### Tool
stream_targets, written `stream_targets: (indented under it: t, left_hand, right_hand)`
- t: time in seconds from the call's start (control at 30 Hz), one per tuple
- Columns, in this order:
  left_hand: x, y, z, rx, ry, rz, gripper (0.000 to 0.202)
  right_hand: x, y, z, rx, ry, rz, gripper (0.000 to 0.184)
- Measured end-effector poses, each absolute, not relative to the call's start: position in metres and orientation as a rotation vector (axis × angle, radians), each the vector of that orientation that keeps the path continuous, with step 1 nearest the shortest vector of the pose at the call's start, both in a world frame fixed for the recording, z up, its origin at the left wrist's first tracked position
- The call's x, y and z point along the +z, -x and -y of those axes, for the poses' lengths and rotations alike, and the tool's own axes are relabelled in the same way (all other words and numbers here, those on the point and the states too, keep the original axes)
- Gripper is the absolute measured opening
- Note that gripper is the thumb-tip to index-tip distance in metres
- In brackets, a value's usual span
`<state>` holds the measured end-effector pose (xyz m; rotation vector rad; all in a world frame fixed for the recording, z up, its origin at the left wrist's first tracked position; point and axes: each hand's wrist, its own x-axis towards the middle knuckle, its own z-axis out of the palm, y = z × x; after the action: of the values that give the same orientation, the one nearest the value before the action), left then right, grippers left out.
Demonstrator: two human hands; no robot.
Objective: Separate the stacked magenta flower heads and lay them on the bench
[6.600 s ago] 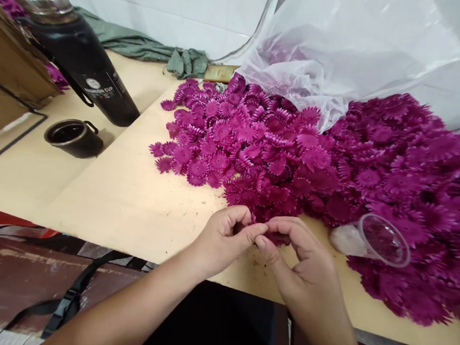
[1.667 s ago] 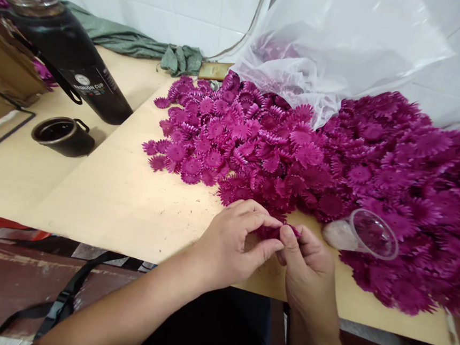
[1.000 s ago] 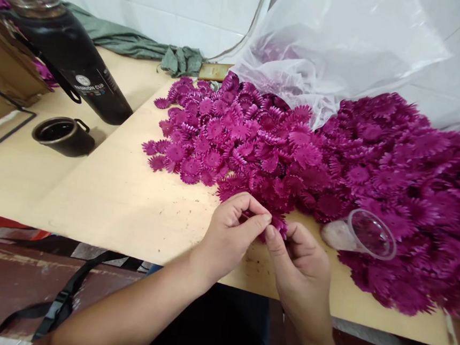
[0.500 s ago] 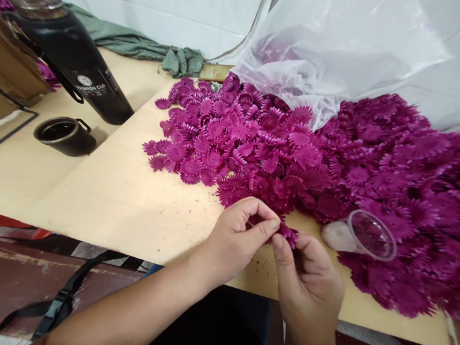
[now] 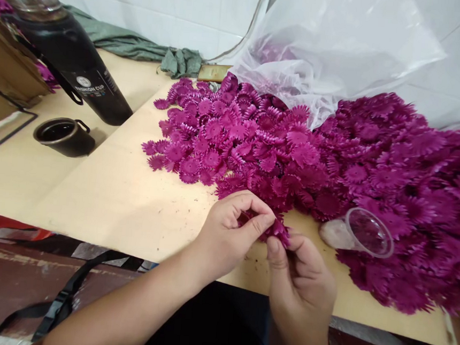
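Note:
Between my two hands, above the table's front edge, is a magenta artificial flower piece [image 5: 278, 231] with fringed petals. My left hand [image 5: 230, 231] pinches its upper left part between thumb and forefinger. The thumb and fingers of my right hand [image 5: 303, 281] are closed on its lower right side. My fingers cover much of the piece, so its centre is hard to see. Just beyond my hands spreads a big heap of similar magenta flower pieces [image 5: 225, 134]. To the right of my right hand, a clear plastic cup [image 5: 369, 233] lies tipped against the heap.
A black flask [image 5: 76, 68] and a black cup [image 5: 66, 136] stand on the left of the table [image 5: 130, 207]. A translucent plastic bag [image 5: 345, 48] rests on the heap by the wall. Green cloth [image 5: 128, 43] lies at the back, a cardboard box [image 5: 10, 62] at far left.
Both hands have shifted slightly left with the flower piece between them. More of the piece now shows between my fingers. The heap and the cups look the same.

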<state>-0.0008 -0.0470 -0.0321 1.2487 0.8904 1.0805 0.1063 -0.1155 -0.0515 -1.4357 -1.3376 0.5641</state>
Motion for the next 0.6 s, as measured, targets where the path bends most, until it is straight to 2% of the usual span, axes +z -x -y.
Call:
stream_targets:
  t: [0.1, 0.23, 0.3, 0.47, 0.6]
  left_hand:
    - [-0.031, 0.009, 0.031, 1.184, -1.131, -0.976, 0.014]
    - [-0.035, 0.021, 0.010, 1.418, -1.094, -1.088, 0.013]
    - [-0.037, 0.017, 0.011, 1.324, -1.244, -1.024, 0.003]
    - [-0.041, -0.002, 0.028, 1.144, -1.753, -0.993, 0.025]
    - [-0.038, -0.001, 0.036, 1.142, -1.893, -0.894, 0.018]
  right_hand:
    - [-0.049, -0.104, 0.124, 0.582, 1.292, 1.473, 0.015]
    - [-0.052, -0.106, 0.133, 0.782, 1.174, 1.478, 0.021]
    - [-0.053, -0.109, 0.133, 0.854, 1.221, 1.319, 0.019]
    - [-0.049, -0.120, 0.125, 0.897, 1.190, 0.914, 0.014]
    - [-0.058, -0.131, 0.115, 0.931, 1.193, 0.891, 0.011]
